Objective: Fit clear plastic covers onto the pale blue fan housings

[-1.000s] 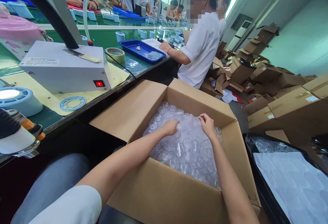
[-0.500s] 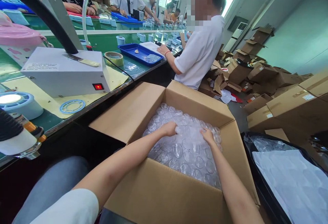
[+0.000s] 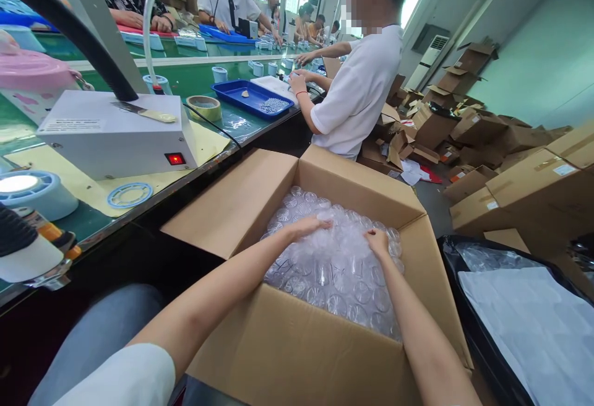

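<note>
An open cardboard box (image 3: pixel 301 347) in front of me is filled with rows of clear round plastic pieces (image 3: pixel 336 304), like cups or tubes. A thin, cloudy plastic bag (image 3: pixel 341 236) lies crumpled over the middle of them. From the left, my left hand (image 3: pixel 312 226) rests at the bag's edge, its fingers stretched out. On the bag's right side, my right hand (image 3: pixel 377 242) is closed in a pinch at the film. Its fingertips are partly hidden by the film.
Left is a green workbench with a grey machine box (image 3: pixel 116 137), blue ring (image 3: pixel 130 195), tape roll (image 3: pixel 204 109) and blue tray (image 3: pixel 253 98). A co-worker (image 3: pixel 359 90) sits beyond the box. At right stand a black-lined container (image 3: pixel 524 325) and stacked cartons (image 3: pixel 524 189).
My left hand has gone from curled to stretched out and moved slightly up and right. The film between my hands has shifted and bunched. The co-worker has leaned, and another arm reaches over the bench.
</note>
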Tool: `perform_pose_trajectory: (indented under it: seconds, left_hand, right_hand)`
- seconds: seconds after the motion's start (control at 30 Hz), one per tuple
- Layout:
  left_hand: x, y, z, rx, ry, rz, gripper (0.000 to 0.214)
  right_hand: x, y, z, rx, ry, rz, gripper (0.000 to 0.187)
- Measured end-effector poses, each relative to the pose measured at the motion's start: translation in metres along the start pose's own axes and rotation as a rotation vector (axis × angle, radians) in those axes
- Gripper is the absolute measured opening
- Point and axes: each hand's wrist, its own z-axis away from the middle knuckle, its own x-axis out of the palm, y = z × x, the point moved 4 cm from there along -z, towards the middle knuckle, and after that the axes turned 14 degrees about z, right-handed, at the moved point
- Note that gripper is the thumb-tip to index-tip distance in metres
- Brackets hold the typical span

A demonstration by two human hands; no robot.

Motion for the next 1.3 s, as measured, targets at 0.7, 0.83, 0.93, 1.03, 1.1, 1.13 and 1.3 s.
perform_pose_trajectory:
  seconds: [0.7,0.83,0.93,1.03,1.1,1.13,1.3]
  left_hand:
    - [-0.01,-0.032,-0.026,-0.08,0.204,-0.859,0.033]
    - [-0.006,-0.036,-0.039,-0.088,0.184,-0.946,0.035]
    - [-0.012,-0.036,-0.047,-0.096,0.186,-0.95,0.035]
    - [-0.021,-0.035,-0.051,-0.105,0.208,-0.928,0.035]
    - [-0.024,-0.035,-0.051,-0.103,0.211,-0.912,0.034]
    - [-0.025,-0.035,-0.051,-0.099,0.209,-0.906,0.033]
    - [-0.024,-0.029,-0.044,-0.071,0.226,-0.868,0.031]
  right_hand:
    - [-0.09,-0.059,0.042,-0.506,-0.246,-0.504,0.025]
    - [-0.093,-0.051,0.045,-0.55,-0.357,-0.473,0.021]
    - [-0.096,-0.046,0.042,-0.537,-0.34,-0.456,0.022]
    - [-0.091,-0.051,0.047,-0.553,-0.359,-0.4,0.02]
    - [-0.086,-0.058,0.052,-0.578,-0.364,-0.359,0.017]
    - [-0.083,-0.06,0.053,-0.585,-0.348,-0.344,0.015]
    - [-0.085,-0.045,0.037,-0.454,-0.076,-0.306,0.016]
